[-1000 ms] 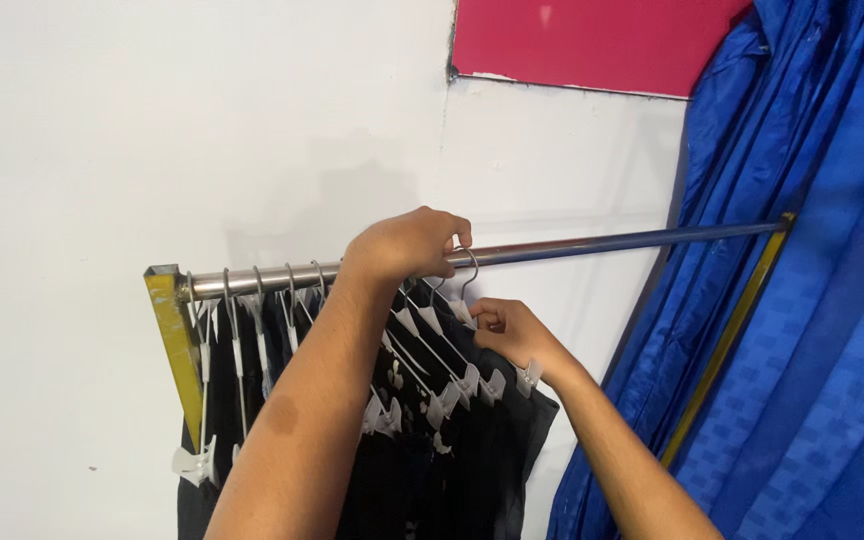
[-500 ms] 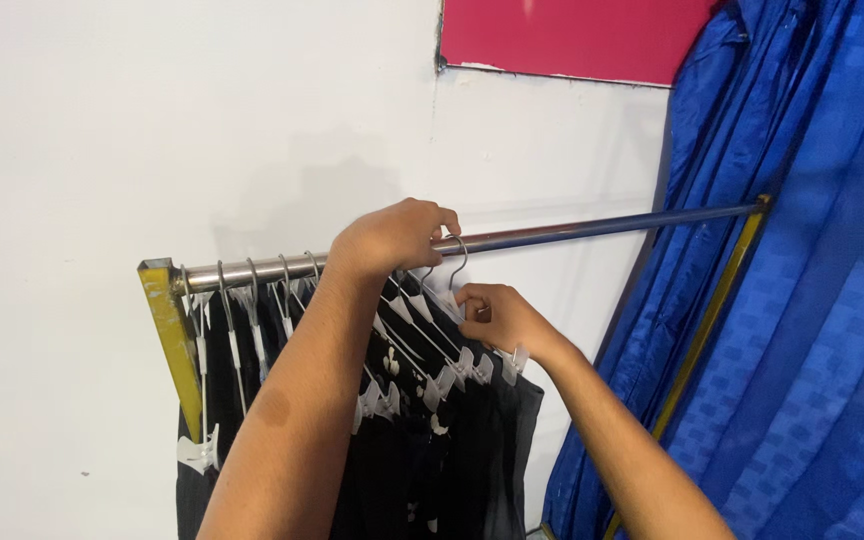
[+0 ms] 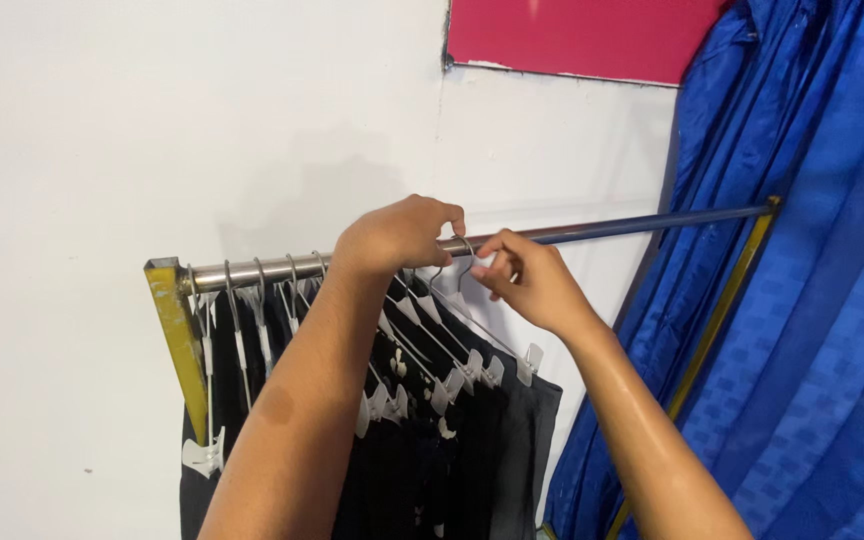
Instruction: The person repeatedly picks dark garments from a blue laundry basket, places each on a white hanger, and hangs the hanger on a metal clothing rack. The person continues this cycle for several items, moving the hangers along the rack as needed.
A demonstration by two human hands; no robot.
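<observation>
A metal clothes rail [image 3: 612,226] runs from a yellow post [image 3: 177,345] on the left across to the right. Several black garments [image 3: 452,470] hang from it on white clip hangers [image 3: 467,365] with wire hooks. My left hand [image 3: 397,235] is curled over the rail, fingers closed around it and the hooks there. Just to its right and slightly lower, my right hand [image 3: 527,280] pinches the wire hook of the rightmost hanger [image 3: 464,262] just below the rail.
A white wall [image 3: 152,130] stands behind the rail. A pink-red panel [image 3: 582,35] is fixed high on it. A blue curtain [image 3: 812,320] hangs at the right, beside a yellow slanted bar [image 3: 712,330].
My right hand has risen from the hanger shoulders to the hook just below the rail. The left hand stays on the rail. The view has shifted slightly.
</observation>
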